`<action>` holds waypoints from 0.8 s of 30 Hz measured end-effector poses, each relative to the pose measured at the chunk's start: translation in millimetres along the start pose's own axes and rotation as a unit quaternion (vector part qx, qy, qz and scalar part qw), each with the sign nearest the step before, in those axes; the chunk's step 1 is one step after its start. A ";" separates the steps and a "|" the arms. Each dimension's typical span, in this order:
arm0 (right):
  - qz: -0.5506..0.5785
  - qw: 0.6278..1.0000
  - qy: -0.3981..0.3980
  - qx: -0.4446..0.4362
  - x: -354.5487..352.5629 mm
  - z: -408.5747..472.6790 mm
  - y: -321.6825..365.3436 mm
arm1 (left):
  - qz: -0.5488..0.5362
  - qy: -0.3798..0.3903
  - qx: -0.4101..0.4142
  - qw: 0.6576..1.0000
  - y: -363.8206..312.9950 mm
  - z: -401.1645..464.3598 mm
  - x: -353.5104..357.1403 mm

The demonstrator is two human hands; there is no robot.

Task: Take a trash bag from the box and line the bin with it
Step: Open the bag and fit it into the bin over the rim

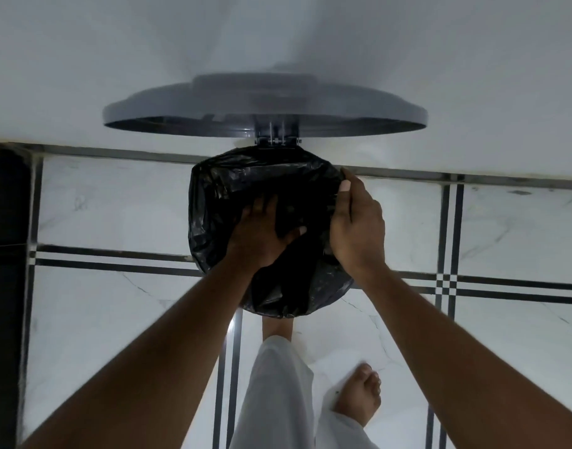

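We count one bag (213, 205), under and beside our two hands, left (262, 234) and right (356, 222). Just beyond them stands one lid (181, 105). Below the hands we see two bare feet, one (276, 328) near, one (359, 393) farther back.

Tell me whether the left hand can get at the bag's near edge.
Probably yes. The left hand rests flat on the black bag, and nothing lies between it and the near edge.
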State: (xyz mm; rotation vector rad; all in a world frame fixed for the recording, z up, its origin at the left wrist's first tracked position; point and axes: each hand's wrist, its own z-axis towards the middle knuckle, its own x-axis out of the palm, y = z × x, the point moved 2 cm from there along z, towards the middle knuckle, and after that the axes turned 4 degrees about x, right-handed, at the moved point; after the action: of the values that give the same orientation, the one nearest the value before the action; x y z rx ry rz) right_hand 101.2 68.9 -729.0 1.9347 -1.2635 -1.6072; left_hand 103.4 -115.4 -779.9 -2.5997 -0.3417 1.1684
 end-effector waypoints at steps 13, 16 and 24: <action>0.016 0.999 0.004 0.031 -2.5 0.3 7.0 | -0.101 -0.170 -0.007 0.980 -36.9 -36.6 25.9; 0.005 1.000 0.000 0.024 0.4 1.6 1.9 | -0.092 -0.098 -0.086 0.987 -34.6 -10.9 41.0; -0.001 1.000 -0.015 0.021 3.7 4.5 -6.7 | -0.147 0.149 -0.189 0.959 -23.4 8.1 61.2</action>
State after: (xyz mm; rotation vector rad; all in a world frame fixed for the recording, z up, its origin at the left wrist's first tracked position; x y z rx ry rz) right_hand 99.8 71.0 -737.5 1.9436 -1.3184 -1.6287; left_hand 134.5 -72.6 -819.5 -2.8524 -0.9230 0.6470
